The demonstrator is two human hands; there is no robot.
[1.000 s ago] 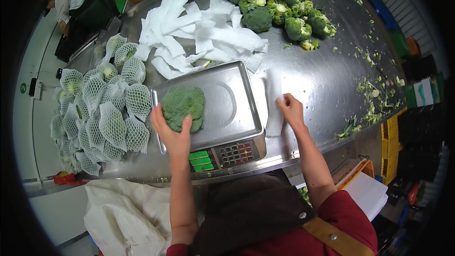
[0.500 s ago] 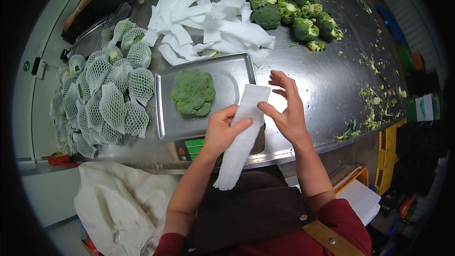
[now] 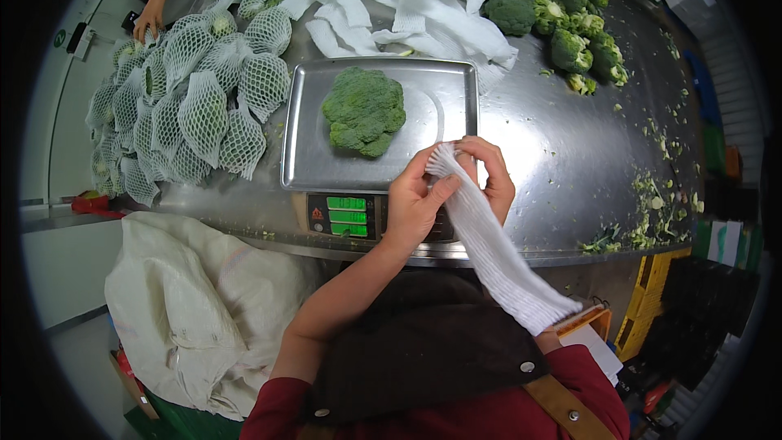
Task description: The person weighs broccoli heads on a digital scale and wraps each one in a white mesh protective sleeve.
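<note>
My left hand (image 3: pixel 414 205) pinches a white foam net sleeve (image 3: pixel 497 257) close to its gathered upper end, thumb on the near side. My right hand (image 3: pixel 492 178) is closed at the same end, its fingers curled over the rim and partly hidden by the sleeve. The rest of the sleeve hangs down to the right, across my right forearm. Just left of my hands, a bare broccoli head (image 3: pixel 363 112) sits on the steel pan (image 3: pixel 297 147) of a weighing scale. Below the pan, the green display (image 3: pixel 348 216) is lit.
Netted broccoli heads (image 3: pixel 204 114) are heaped at the left, where another person's hand (image 3: pixel 150 18) touches the pile. White sleeves (image 3: pixel 407 4) lie beyond the pan. Bare broccoli (image 3: pixel 570 49) is stacked at the far right, with trimmings (image 3: pixel 652 204) nearer. A whitish sack (image 3: pixel 187 310) stands below the table edge.
The sleeve has swung from hanging lower left to lower right. My right hand, spread apart before, has closed on its upper end. The other person's hand has reached the netted pile.
</note>
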